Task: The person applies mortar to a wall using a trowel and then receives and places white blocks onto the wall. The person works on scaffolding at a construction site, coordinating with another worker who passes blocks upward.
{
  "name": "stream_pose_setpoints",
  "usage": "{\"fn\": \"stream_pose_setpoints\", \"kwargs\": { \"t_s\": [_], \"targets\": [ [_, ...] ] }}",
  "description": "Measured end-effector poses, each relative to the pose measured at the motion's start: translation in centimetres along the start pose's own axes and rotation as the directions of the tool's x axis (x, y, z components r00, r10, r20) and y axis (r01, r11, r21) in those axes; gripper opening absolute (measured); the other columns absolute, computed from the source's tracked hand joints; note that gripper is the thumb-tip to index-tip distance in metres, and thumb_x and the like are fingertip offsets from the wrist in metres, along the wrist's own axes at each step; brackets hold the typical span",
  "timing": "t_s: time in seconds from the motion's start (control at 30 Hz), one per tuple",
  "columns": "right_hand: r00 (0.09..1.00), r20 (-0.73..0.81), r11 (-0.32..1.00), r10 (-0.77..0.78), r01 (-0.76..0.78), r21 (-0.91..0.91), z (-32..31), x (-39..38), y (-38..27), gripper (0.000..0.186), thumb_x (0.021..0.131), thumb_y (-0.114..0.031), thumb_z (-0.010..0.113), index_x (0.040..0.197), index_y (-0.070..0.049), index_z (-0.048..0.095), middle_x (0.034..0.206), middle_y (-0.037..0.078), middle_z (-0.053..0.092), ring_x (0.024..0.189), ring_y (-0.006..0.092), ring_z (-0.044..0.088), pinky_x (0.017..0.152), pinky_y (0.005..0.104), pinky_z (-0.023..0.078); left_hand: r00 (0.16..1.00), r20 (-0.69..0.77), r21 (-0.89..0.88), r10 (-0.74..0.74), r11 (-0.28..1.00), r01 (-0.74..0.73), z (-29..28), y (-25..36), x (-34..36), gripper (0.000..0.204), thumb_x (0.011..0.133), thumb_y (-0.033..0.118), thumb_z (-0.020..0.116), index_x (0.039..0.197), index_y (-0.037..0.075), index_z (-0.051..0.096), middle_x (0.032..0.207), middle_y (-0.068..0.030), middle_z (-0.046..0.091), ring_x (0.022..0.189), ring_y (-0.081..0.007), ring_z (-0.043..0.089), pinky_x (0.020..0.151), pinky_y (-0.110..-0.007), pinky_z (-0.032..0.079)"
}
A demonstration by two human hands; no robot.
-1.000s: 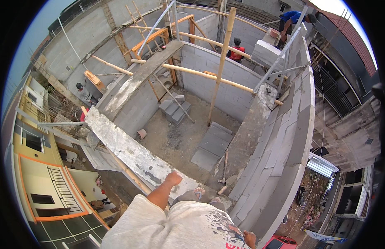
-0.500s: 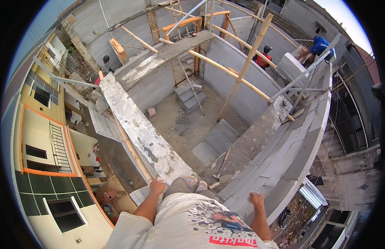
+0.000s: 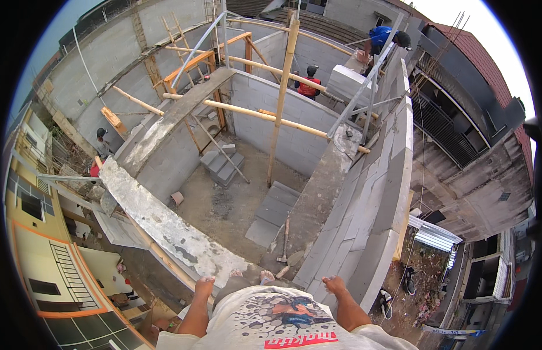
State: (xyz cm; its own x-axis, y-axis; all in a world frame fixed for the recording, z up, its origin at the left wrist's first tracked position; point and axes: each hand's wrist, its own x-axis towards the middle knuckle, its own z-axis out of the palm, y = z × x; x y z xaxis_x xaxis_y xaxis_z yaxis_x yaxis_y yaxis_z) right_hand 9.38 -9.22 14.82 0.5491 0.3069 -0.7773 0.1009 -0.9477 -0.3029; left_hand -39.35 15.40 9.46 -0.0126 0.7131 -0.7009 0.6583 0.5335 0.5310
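My left hand point(image 3: 204, 286) is held out beside my body, above the near end of the pale, mortar-stained concrete beam point(image 3: 166, 216). Its fingers are curled closed and nothing shows in them. On the other side, my right hand point(image 3: 334, 284) hangs near the grey block wall point(image 3: 355, 233), also with curled fingers and no object visible. My feet point(image 3: 266, 276), in sandals, stand at the corner where two beams meet. Ahead of the right foot, a hammer point(image 3: 286, 233) with a wooden handle lies on the right-hand beam point(image 3: 317, 198).
Below is a walled room with stacked grey blocks point(image 3: 223, 166) and a bucket point(image 3: 177, 198). Bamboo poles point(image 3: 265, 116) cross it, one upright pole point(image 3: 281, 105) among them. Co-workers in blue point(image 3: 380, 36), red point(image 3: 307, 87) and at far left point(image 3: 101, 143) are around. Steep drops flank the beams.
My view has swung to the right, so the room sits further left. My right hand has come inward and up, nearer my body; the left stays at my side.
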Motion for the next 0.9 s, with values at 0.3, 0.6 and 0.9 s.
{"fn": "stream_pose_setpoints", "kwargs": {
  "t_s": [0.3, 0.6, 0.9],
  "targets": [
    [0.999, -0.013, 0.996, -0.034, 0.033, -0.088, 0.9, 0.8, -2.0, 0.041, 0.086, -0.039, 0.063, 0.096, 0.0, 0.067, 0.08, 0.011, 0.07, 0.069, 0.0231, 0.069, 0.066, 0.0349, 0.055, 0.994, 0.098, -0.24, 0.049, 0.971, -0.024, -0.8, 5.4, 1.2, 0.035, 0.088, 0.023, 0.068, 0.108, -0.005, 0.063, 0.1, -0.014, 0.067, 0.08, -0.0192, 0.066, 0.069, -0.03, 0.055],
    [0.981, -0.044, 0.982, -0.189, 0.188, -0.025, 2.3, 2.6, -3.8, 0.038, 0.087, -0.029, 0.065, 0.103, 0.005, 0.061, 0.084, 0.014, 0.069, 0.066, 0.0239, 0.068, 0.055, 0.0351, 0.055, 0.992, 0.096, 0.006, -0.084, 0.996, 0.084, -3.4, -1.2, 0.9, 0.035, 0.089, 0.032, 0.06, 0.107, 0.004, 0.069, 0.108, -0.0145, 0.069, 0.094, -0.0249, 0.067, 0.083, -0.037, 0.051],
    [0.904, 0.15, 0.902, -0.401, 0.418, -0.109, 0.6, 2.4, -3.0, 0.03, 0.085, -0.022, 0.066, 0.096, 0.006, 0.064, 0.077, 0.015, 0.068, 0.06, 0.0236, 0.067, 0.049, 0.034, 0.056, 0.982, 0.04, 0.354, 0.186, 0.916, -0.188, -4.6, 1.5, -2.8, 0.044, 0.09, 0.044, 0.052, 0.107, 0.008, 0.07, 0.11, -0.0173, 0.067, 0.106, -0.0319, 0.063, 0.091, -0.04, 0.048]
  ]
}}
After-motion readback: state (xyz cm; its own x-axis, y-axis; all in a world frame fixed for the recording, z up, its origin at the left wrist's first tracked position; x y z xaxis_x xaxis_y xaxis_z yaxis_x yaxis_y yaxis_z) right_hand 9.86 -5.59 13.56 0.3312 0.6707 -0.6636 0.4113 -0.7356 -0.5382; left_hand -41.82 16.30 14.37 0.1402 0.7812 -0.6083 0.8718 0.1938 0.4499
